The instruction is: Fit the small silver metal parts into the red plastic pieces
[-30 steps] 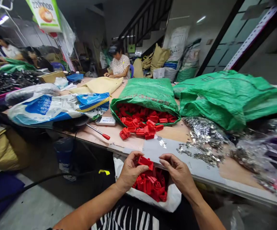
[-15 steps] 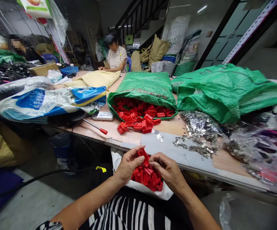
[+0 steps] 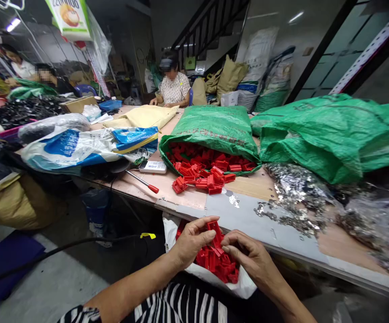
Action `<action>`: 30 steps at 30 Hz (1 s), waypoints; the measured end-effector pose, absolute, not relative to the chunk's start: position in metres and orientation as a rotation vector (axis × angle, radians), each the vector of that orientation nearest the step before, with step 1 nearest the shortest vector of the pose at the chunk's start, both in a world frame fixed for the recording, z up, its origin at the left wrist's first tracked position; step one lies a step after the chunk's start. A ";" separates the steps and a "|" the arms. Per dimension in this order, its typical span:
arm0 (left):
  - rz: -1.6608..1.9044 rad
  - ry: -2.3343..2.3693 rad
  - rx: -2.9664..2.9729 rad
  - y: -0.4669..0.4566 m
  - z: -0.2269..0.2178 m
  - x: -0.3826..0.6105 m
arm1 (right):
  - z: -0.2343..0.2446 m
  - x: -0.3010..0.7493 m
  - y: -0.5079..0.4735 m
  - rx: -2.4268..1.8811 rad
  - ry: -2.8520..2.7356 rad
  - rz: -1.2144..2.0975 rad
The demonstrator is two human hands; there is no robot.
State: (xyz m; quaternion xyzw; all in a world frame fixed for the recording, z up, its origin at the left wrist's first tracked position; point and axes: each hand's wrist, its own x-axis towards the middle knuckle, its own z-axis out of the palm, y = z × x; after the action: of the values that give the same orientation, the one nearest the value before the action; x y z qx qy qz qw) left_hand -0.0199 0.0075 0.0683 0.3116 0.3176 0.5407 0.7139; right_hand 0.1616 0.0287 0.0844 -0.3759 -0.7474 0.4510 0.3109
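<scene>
My left hand [image 3: 192, 241] is closed round a small red plastic piece [image 3: 215, 229], held just below the table's front edge. My right hand [image 3: 246, 255] pinches against the same piece from the right, fingers curled; whether it holds a small metal part is hidden. Under both hands a white bag [image 3: 242, 285] on my lap holds several red pieces [image 3: 218, 262]. On the table a green sack [image 3: 214, 128] lies open, with more red pieces [image 3: 203, 175] spilling out. A heap of small silvery metal clips [image 3: 290, 195] lies to the right.
A red-handled screwdriver [image 3: 144, 183] and a white device [image 3: 153, 167] lie left of the red pieces. A blue-white sack [image 3: 80, 148], a second green sack [image 3: 332, 132] and a yellow bag [image 3: 145, 117] cover the table. A person [image 3: 173, 85] sits at the far end; others at the far left.
My hands have come together: the right hand, apart a second ago, now presses against the red piece in the left. Both hands sit slightly lower over the white bag.
</scene>
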 end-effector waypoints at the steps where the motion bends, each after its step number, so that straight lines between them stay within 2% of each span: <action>1: 1.195 0.705 0.698 0.008 0.067 -0.019 | 0.084 0.162 0.029 -0.997 -1.968 1.194; 19: 1.169 0.809 0.795 0.015 0.057 -0.020 | 0.057 0.167 0.047 -0.949 -2.045 1.245; 25: 1.195 0.778 0.741 0.013 0.054 -0.023 | 0.063 0.164 0.043 -1.051 -1.928 1.361; 30: 1.221 0.826 0.774 0.021 0.055 -0.026 | 0.063 0.172 0.046 -1.131 -1.831 1.280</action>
State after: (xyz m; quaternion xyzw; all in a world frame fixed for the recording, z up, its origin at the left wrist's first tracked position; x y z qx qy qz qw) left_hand -0.0258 0.0214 0.0545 0.3440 0.3667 0.5425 0.6730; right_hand 0.1717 0.0460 0.0634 -0.4290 -0.6942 0.4856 0.3134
